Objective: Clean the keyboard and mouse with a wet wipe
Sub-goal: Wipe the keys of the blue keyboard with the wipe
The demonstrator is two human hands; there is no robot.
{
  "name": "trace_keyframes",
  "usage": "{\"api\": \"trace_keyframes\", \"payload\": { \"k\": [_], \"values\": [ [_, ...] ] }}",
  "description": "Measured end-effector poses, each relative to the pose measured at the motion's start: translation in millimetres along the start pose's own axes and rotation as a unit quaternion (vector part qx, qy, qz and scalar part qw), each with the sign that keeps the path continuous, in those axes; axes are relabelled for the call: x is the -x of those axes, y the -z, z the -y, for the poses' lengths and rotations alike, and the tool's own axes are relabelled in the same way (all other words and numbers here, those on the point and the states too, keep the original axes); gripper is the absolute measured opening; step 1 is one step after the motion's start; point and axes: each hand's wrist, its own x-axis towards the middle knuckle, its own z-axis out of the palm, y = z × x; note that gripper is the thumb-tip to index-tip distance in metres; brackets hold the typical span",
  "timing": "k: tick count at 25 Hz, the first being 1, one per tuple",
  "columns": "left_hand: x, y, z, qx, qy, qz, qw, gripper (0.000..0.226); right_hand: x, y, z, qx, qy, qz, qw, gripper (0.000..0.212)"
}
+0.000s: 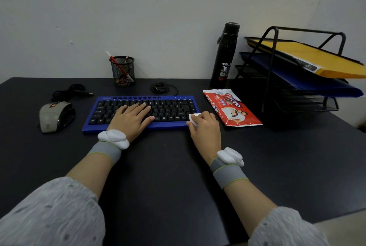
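Note:
A blue keyboard (170,111) with black keys lies on the dark desk. My left hand (131,118) rests flat on its keys with straight fingers, left of the middle. My right hand (205,126) grips a folded white wet wipe (192,118) and holds it against the keyboard's right front corner. A grey mouse (52,116) with its coiled cable sits to the left of the keyboard, apart from both hands.
A red wet-wipe pack (232,108) lies right of the keyboard. Behind stand a mesh pen holder (123,71), a black bottle (224,55) and a tiered file tray (303,67) with folders. A loose black cable (162,87) lies behind the keyboard.

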Motion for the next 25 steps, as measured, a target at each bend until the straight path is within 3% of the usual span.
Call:
{"api": "trace_keyframes", "payload": {
  "k": [8, 14, 25],
  "values": [
    [1, 0, 0, -0.002, -0.003, 0.001, 1.0, 0.068, 1, 0, 10, -0.033, 0.07, 0.016, 0.997, 0.032],
    [1, -2, 1, 0.012, 0.01, 0.004, 1.0, 0.051, 2, -5, 28, -0.042, 0.115, 0.018, 0.992, 0.028],
    [3, -4, 5, 0.071, 0.104, -0.026, 0.992, 0.05, 0, -22, 64, -0.054, 0.181, 0.04, 0.981, 0.029]
  ]
}}
